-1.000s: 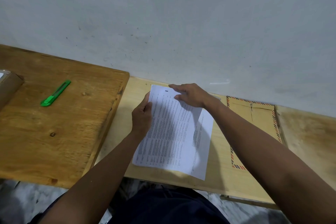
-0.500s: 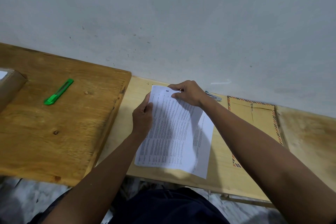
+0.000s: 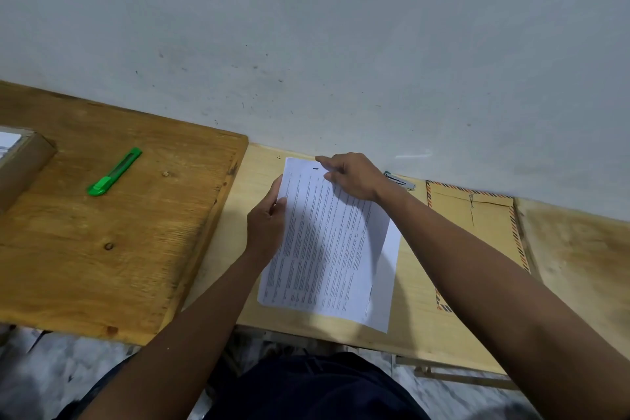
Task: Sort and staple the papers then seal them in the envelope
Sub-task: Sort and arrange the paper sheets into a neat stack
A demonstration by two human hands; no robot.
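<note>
A small stack of printed white papers (image 3: 327, 249) lies on the pale wooden table (image 3: 416, 310) in front of me, its sheets slightly fanned at the right edge. My left hand (image 3: 267, 228) pinches the stack's left edge near the top. My right hand (image 3: 354, 176) rests on the top right corner, fingers spread and pointing left. A metal stapler (image 3: 400, 180) lies by the wall, just behind my right wrist and partly hidden by it. A brown envelope (image 3: 477, 225) with a striped border lies flat to the right, my right forearm crossing its lower part.
A darker wooden board (image 3: 112, 249) sits to the left, carrying a green utility knife (image 3: 114, 171) and the corner of a cardboard box (image 3: 24, 164). The grey wall (image 3: 306, 44) runs directly behind the table. My lap is below the table's near edge.
My right hand has flattened and its fingers have stretched further left over the top corner of the papers. The left hand keeps its hold. The view shifted slightly.
</note>
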